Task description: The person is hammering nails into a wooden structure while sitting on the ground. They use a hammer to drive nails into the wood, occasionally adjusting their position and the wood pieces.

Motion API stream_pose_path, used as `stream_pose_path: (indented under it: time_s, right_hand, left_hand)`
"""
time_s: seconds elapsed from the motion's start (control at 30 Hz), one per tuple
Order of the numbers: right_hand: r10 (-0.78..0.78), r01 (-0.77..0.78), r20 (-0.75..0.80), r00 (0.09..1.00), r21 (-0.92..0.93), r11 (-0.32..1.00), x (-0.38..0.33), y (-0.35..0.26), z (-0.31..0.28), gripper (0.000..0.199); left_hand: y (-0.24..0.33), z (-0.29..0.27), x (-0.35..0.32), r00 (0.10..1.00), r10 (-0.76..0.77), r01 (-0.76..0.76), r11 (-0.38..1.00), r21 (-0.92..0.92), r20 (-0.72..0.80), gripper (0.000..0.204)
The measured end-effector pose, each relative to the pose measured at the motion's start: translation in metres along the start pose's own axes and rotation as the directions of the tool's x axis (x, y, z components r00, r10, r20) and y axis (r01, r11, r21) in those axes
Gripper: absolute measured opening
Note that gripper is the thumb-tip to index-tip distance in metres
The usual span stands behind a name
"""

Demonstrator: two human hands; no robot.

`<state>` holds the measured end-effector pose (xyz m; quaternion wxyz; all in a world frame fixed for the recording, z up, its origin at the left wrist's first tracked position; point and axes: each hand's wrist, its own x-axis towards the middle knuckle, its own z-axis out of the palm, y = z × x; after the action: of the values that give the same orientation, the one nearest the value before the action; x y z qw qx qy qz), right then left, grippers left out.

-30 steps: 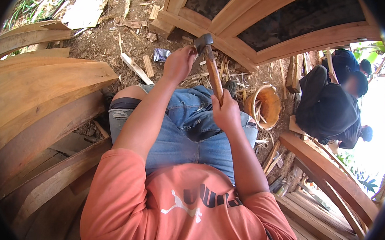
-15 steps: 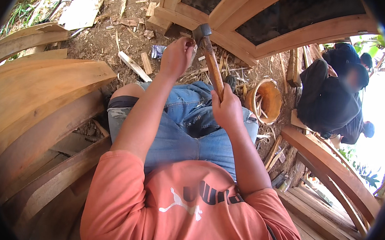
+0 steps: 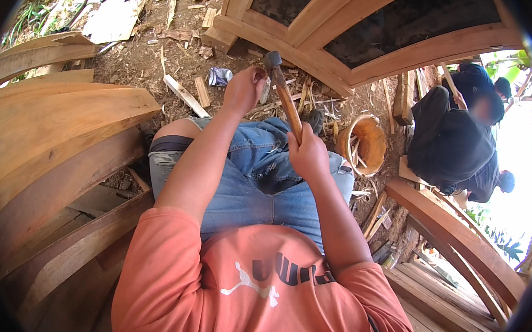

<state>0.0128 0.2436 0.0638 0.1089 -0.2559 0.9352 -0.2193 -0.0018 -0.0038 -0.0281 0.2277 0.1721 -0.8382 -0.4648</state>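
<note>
A hammer [image 3: 289, 106] with a wooden handle and a dark metal head stands tilted above my lap. My right hand [image 3: 309, 152] is wrapped round the lower part of its handle. Beside the hammer head, my left hand [image 3: 245, 90] has its fingertips pinched together. A small pale, see-through piece [image 3: 265, 92] shows just below those fingertips; its kind, and whether the fingers hold it, I cannot make out.
A framed wooden panel [image 3: 307, 51] with dark insets stands ahead on the right. Near my right knee is a bucket [image 3: 369, 146] with wood scraps. Curved boards [image 3: 60, 128] rise at left. A crumpled can [image 3: 219, 76] lies on the littered ground. People [image 3: 455, 140] sit at right.
The hammer and my right hand have shifted slightly left and down. My left hand has dropped a little, staying pinched beside the hammer head.
</note>
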Motion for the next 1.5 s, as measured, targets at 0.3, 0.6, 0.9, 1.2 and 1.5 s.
stream_pose_path:
  time_s: [0.3,0.6,0.9,1.2,1.5]
  right_hand:
    - [0.014,-0.015,0.025,1.0,0.023,1.0,-0.005,0.004,-0.008,0.031]
    - [0.036,-0.038,0.028,0.999,0.068,0.997,-0.006,0.009,-0.003,0.029]
    - [0.068,-0.07,0.025,0.997,0.141,0.988,-0.004,0.006,-0.015,0.03]
    - [0.053,-0.059,0.063,0.997,0.094,0.994,-0.005,0.001,-0.016,0.03]
    - [0.04,-0.044,0.044,0.998,0.096,0.994,-0.003,0.0,-0.018,0.03]
  left_hand:
    - [0.006,-0.001,-0.001,0.999,0.043,-0.045,0.997,0.056,0.026,0.02]
    - [0.006,0.0,0.002,0.997,0.027,-0.03,0.999,0.031,0.066,0.022]
    - [0.011,-0.01,0.002,1.0,-0.009,0.008,1.0,0.03,0.026,0.024]
    - [0.01,-0.009,0.003,0.997,0.038,-0.042,0.997,0.067,0.062,0.019]
    - [0.002,0.0,0.003,0.996,0.09,-0.091,0.992,0.084,0.015,0.021]
